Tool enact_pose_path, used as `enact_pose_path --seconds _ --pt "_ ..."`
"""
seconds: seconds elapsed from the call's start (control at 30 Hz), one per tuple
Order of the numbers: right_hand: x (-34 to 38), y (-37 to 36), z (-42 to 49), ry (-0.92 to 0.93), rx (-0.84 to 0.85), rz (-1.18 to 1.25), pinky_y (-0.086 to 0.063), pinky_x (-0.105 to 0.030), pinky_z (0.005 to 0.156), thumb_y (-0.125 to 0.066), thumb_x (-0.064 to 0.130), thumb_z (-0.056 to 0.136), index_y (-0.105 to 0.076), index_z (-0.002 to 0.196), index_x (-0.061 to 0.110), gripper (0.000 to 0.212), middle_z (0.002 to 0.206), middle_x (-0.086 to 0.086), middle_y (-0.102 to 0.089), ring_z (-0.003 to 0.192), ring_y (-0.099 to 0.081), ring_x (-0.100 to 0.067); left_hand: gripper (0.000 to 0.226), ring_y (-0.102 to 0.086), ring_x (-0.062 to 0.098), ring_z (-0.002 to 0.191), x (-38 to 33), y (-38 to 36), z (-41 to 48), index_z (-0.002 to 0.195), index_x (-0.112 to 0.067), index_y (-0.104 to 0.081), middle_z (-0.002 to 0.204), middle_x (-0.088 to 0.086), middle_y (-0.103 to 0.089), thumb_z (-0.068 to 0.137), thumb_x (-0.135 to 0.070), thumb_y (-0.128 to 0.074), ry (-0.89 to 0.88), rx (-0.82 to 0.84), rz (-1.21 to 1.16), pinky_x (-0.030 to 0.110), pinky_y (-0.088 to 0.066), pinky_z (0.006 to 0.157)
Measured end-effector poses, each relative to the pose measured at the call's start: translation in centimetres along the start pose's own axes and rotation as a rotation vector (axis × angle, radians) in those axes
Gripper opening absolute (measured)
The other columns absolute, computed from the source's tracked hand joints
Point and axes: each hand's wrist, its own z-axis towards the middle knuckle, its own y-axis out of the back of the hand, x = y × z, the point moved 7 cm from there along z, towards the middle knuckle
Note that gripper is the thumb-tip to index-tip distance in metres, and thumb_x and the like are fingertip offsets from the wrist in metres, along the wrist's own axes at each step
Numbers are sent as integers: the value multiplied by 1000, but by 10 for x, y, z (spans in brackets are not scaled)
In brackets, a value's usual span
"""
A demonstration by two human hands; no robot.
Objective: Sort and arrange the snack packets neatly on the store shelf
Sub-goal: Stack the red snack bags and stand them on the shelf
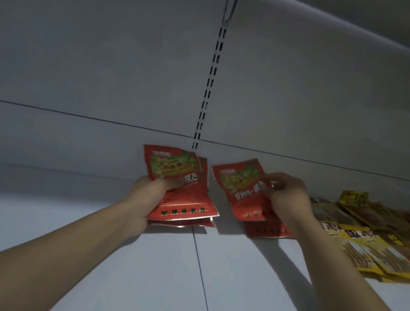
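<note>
At the centre of the frame the left hand [158,188] grips a stack of red packets [181,194] and the right hand [286,195] pinches another red bundle [243,193] standing on the white shelf [232,280], so both bundles are best squared edge-to-edge, upright, beside the yellow packets [371,249] at right.

Glossy foil red packets [186,200], shiny yellow packets [376,252], matt white shelf [125,277].

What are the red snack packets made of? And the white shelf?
Red snack packets: probably thin plastic or foil film, glossy; they bend and crinkle, and their lower edges shine silvery. White shelf: looks like painted metal, smooth and matte, with a seam between panels and a slotted upright behind, though paint hides what lies beneath.
</note>
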Motion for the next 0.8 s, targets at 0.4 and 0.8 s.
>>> enact_pose_path --seconds 0.4,0.8 --pt "3 -50 -51 270 228 -916 -25 -46 108 -38 56 97 -62 122 33 41 137 -1 -56 131 -42 -26 27 -74 34 85 5 -8 -1 109 -13 -66 93 13 -77 88 -29 -70 50 58 67 48 -60 81" --pt "69 -46 -43 210 269 -264 -44 -24 63 -53 77 79 -47 136 34 72 91 15 -67 84 -63 -8 30 -75 25 72 -10 0 1 104 -19 -65 84 3 -77 79 -23 -81 -173 -33 63 35 -60 62"
